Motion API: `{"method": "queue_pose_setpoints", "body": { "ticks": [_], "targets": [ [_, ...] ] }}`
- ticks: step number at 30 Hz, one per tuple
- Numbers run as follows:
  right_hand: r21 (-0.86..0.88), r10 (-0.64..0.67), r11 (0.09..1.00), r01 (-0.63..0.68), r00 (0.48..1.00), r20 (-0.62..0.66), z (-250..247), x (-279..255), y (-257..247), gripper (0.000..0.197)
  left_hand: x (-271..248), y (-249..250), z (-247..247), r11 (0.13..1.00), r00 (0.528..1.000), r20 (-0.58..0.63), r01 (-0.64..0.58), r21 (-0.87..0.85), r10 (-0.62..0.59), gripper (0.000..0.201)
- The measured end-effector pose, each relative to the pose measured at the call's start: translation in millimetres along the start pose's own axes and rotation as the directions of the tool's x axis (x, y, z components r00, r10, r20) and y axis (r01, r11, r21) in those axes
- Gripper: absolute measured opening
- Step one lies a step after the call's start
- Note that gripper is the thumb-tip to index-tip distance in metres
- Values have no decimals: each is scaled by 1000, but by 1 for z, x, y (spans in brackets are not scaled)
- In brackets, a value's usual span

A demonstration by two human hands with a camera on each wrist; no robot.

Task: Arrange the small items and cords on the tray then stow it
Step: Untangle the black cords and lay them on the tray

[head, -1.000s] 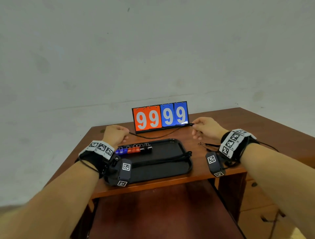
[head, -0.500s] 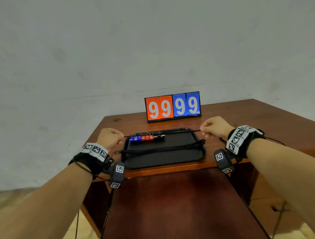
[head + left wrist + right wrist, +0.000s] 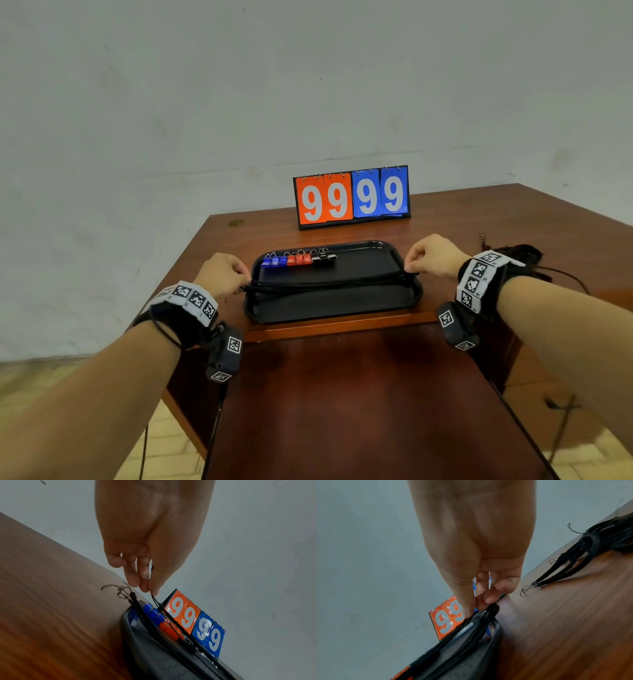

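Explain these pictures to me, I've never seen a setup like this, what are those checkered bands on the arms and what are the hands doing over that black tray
No machine here: a person works with two bare hands. The checkered bands are printed markers on wrist straps that carry small cameras. One picture comes from a camera on the person's head, looking down; the other two look along each hand from the wrist.

On the wooden table lies a black tray. At its back edge sits a row of small blue, red and black items with metal rings. Behind the tray stands a flip scoreboard showing 99 99.

The left hand and right hand each pinch one end of a black cord, stretched across the tray with other cords. A further bundle of cords lies on the table to the right.
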State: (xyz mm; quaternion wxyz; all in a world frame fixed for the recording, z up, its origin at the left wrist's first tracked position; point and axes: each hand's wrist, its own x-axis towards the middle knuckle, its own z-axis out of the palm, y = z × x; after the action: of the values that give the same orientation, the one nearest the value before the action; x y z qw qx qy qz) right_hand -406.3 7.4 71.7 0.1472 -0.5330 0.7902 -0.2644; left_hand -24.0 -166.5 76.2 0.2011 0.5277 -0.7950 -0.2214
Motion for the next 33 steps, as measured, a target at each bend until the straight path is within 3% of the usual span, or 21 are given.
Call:
{"method": "queue_pose_setpoints", "body": {
  "ticks": [13,27,33],
  "targets": [
    [-50,55,997,-57,998,-28,10,2,2,9,0,-5,12,994,999,32,-23,107,20,20],
    [-60,81,995,-85,994,-67,18,2,13,19,-1,-2,20,989,999,1,39,142,-39,16],
    [-24,90,995,-93,989,-118,11,-4,14,10,-6,13,20,987,989,-148,48,155,-25,18]
  ]
}}
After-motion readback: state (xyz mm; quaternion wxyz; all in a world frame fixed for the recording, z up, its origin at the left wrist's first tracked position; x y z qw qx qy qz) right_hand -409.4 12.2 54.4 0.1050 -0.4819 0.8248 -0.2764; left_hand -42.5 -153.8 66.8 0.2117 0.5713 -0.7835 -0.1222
